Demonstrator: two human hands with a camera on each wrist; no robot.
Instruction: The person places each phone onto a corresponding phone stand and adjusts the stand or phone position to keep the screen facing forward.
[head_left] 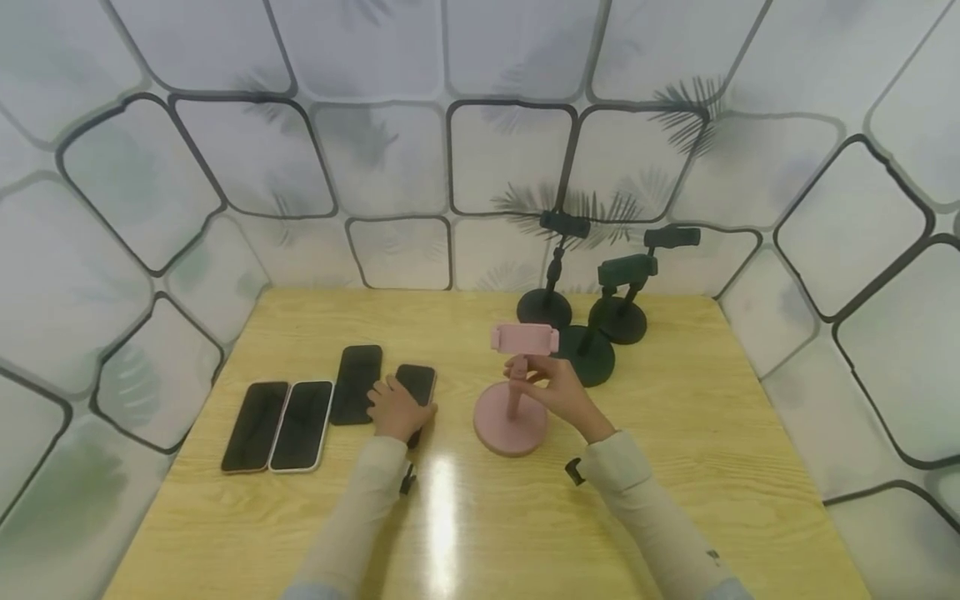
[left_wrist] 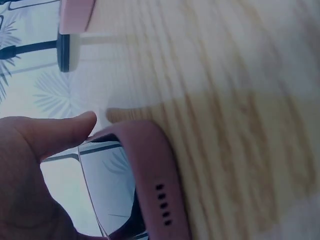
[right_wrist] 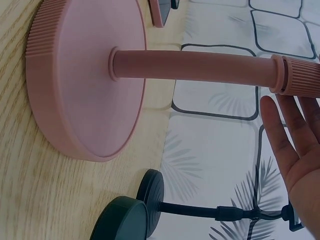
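Note:
In the head view, my right hand (head_left: 558,387) holds the upper post of a pink phone stand (head_left: 511,423), which stands upright on its round base. The right wrist view shows the fingers against the ribbed collar of its post (right_wrist: 195,66). My left hand (head_left: 397,410) straddles a dark-screened smartphone (head_left: 417,382) lying flat to the left of the stand. Close up in the left wrist view, the thumb (left_wrist: 65,134) touches one long edge of that phone, whose pinkish frame (left_wrist: 155,185) shows small speaker holes. The other fingers are hidden there.
Left of my left hand lie a black smartphone (head_left: 357,387), a white-framed one (head_left: 302,427) and another dark one (head_left: 255,427). Behind the pink stand are a green phone stand (head_left: 588,358) and two black ones (head_left: 545,308). Patterned fabric (head_left: 510,158) encloses the wooden table (head_left: 660,450).

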